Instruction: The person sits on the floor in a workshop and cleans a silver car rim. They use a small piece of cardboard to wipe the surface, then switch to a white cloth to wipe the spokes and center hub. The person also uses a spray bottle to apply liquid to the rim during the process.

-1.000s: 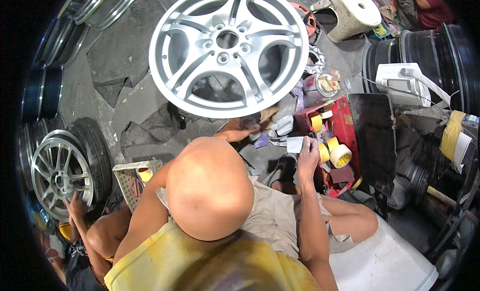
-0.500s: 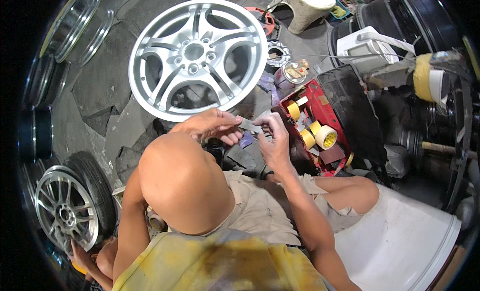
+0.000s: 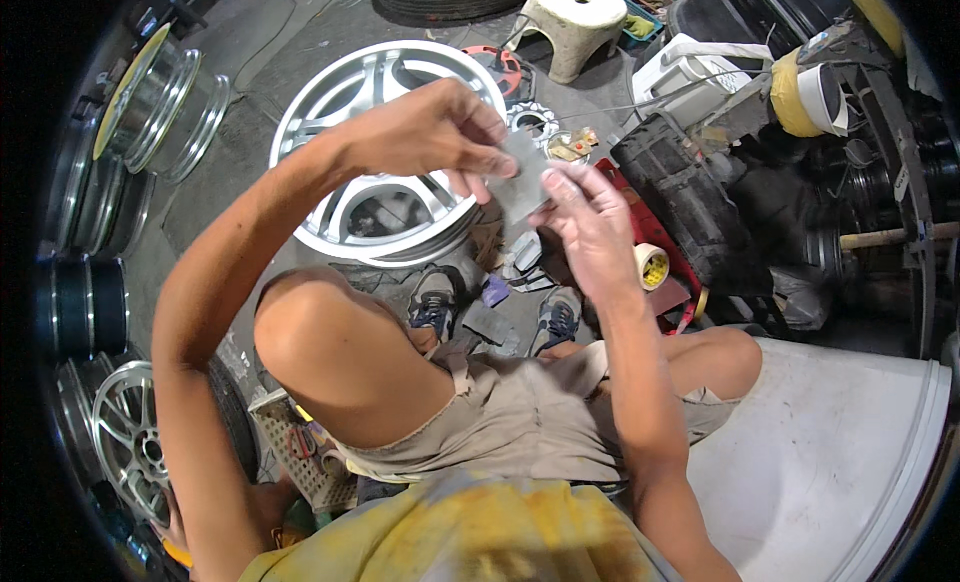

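Raised above the floor in front of me, a thin grey sheet of sandpaper point(image 3: 520, 182) is stretched between both hands. My left hand point(image 3: 440, 132) pinches its left edge between thumb and fingers, and the forearm crosses over the silver alloy wheel point(image 3: 350, 187). On the sheet's right edge, my right hand point(image 3: 590, 222) closes with thumb and fingertips. Part of the wheel's face, its centre included, is hidden behind my left hand and arm. The wheel lies face up on the floor beyond my knees.
A red toolbox point(image 3: 672, 272) with a tape roll point(image 3: 652, 267) and its black lid point(image 3: 690, 202) stands at the right. Farther off are a white stool point(image 3: 570, 27) and a tyre point(image 3: 450, 0). Wheels line the left; another person's hand point(image 3: 172, 522) is at lower left.
Both hands have risen with the sandpaper, which now shows more of its flat face. My view has shifted, and my left forearm now passes across the wheel.
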`<state>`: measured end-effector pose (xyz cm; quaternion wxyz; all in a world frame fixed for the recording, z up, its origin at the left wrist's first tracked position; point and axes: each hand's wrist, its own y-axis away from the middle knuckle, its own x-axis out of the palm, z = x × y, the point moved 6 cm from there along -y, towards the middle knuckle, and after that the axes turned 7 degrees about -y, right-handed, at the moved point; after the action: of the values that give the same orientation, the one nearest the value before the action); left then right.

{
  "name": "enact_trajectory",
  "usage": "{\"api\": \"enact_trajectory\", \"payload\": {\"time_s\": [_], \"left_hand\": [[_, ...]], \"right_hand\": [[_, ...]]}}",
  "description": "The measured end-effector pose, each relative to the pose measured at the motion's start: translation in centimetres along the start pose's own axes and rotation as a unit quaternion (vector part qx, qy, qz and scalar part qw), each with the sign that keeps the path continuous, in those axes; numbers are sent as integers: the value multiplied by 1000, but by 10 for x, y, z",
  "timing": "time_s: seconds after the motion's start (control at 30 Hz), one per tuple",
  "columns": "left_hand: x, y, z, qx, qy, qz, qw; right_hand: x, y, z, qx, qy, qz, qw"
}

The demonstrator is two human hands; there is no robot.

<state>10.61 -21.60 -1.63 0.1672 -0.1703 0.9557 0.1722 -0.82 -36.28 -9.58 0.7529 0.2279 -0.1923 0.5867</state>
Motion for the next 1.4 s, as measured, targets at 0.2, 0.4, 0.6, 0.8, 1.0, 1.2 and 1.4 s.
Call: {"api": "enact_trajectory", "payload": {"time_s": [0.2, 0.4, 0.6, 0.8, 1.0, 1.2, 1.4], "left_hand": [[14, -9, -35, 47, -75, -101, 991], [34, 1, -39, 120, -57, -132, 982], [32, 20, -36, 157, 63, -125, 978], [23, 31, -25, 53, 105, -56, 992], [24, 42, -29, 43, 135, -54, 988], [23, 52, -45, 128, -15, -131, 983], [23, 56, -60, 268, -182, -204, 924]], "right_hand": [[-4, 14, 61, -113, 200, -16, 973], [-6, 30, 75, -202, 235, 6, 951], [13, 36, 79, -285, 267, 63, 918], [38, 41, 91, -322, 391, 145, 850], [39, 42, 84, -303, 332, 140, 882], [31, 40, 73, -213, 285, 108, 928], [29, 38, 72, -166, 290, 59, 941]]}}
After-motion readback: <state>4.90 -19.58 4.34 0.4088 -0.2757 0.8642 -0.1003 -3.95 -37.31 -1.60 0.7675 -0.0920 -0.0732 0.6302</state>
